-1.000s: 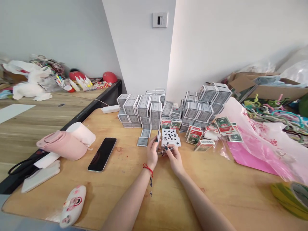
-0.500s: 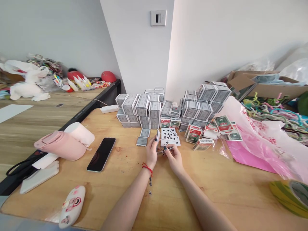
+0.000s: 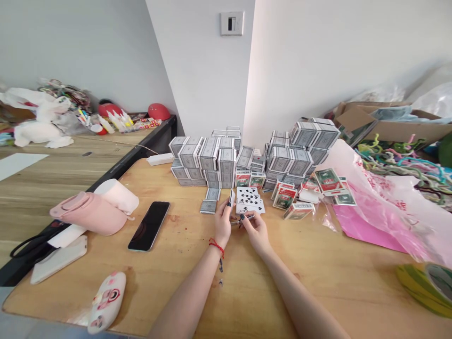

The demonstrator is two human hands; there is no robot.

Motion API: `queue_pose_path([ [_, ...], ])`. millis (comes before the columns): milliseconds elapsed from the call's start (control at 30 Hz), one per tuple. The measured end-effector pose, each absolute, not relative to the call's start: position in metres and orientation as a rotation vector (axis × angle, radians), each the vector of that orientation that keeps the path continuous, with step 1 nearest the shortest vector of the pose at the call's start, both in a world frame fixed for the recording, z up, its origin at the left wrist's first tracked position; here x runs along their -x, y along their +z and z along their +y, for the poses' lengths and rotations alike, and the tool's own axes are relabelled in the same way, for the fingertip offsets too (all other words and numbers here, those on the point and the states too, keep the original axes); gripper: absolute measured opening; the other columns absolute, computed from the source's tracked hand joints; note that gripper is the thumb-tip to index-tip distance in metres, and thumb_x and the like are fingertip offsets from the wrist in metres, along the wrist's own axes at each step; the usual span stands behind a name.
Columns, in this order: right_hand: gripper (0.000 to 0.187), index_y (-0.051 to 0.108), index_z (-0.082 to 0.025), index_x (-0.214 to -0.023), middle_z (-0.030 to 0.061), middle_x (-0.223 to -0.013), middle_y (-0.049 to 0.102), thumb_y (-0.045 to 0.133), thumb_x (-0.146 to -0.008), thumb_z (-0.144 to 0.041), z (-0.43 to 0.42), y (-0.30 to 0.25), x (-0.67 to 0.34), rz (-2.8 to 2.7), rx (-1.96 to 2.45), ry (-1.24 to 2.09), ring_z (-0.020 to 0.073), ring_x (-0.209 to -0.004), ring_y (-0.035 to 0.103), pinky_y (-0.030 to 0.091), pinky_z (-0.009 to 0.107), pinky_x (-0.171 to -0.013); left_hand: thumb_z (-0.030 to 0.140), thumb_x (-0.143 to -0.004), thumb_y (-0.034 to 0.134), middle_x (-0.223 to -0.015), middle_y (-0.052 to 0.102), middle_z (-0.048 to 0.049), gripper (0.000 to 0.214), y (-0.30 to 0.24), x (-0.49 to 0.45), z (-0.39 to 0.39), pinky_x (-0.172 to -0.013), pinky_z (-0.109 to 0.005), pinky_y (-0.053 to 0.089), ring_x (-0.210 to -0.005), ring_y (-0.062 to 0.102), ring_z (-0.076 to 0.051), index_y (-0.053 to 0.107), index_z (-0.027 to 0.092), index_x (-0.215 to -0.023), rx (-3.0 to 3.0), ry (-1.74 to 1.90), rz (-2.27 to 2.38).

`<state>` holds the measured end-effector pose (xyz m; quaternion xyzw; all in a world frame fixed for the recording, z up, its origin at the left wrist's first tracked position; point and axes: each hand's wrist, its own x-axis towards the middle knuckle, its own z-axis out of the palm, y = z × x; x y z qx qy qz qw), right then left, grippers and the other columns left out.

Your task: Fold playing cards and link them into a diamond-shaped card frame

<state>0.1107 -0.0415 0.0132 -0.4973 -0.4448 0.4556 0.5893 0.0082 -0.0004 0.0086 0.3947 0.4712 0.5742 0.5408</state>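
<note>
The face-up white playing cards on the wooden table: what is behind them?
Red-and-green rectangular boxes, with grey-backed playing cards farther back. What the boxes cover cannot be seen.

Open tabletop (image 3: 332,278) right of the right forearm (image 3: 300,296), out to the tape roll (image 3: 416,287); second lane between left forearm (image 3: 187,289) and phone (image 3: 149,226). Forward is blocked: left deck stack (image 3: 208,160) and right deck stack (image 3: 289,160) wall off the back, small boxes (image 3: 257,180) plug the low gap between. Face-up cards (image 3: 248,194) sit just past the hands, face-down cards (image 3: 209,206) to the left. Right-front reach hits loose card boxes (image 3: 284,197), then pink plastic (image 3: 374,207). Pink item (image 3: 88,212) crowds the far left.
</note>
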Motion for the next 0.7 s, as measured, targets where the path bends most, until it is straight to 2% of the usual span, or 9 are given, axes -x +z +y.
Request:
queue_pose_path([
  [500, 0.022, 0.059, -0.019, -0.074, 0.0018, -0.069, 0.059, 0.065, -0.068, -0.04, -0.0401, 0.0111, -0.1121, -1.092, 1.153, 1.036, 0.0157, -0.063, 0.055, 0.046, 0.029, -0.063, 0.034, -0.074, 0.05, -0.096, 0.065, -0.0077, 0.038, 0.0085, -0.0077, -0.0011, -0.049, -0.021, 0.041, -0.055, 0.052, -0.009, 0.062, 0.016, -0.105, -0.934, 1.372, 1.089],
  [700, 0.022, 0.059, -0.019, -0.075, 0.0016, -0.069, 0.06, 0.064, -0.07, -0.04, -0.0401, 0.013, -0.1141, -1.065, 1.19, 1.034, 0.0148, -0.062, 0.055, 0.046, 0.028, -0.061, 0.033, -0.071, 0.054, -0.096, 0.065, -0.0077, 0.034, 0.0112, -0.008, -0.0029, -0.051, -0.02, 0.041, -0.067, 0.056, -0.013, 0.065, 0.016, -0.098, -0.938, 1.392, 1.088],
])
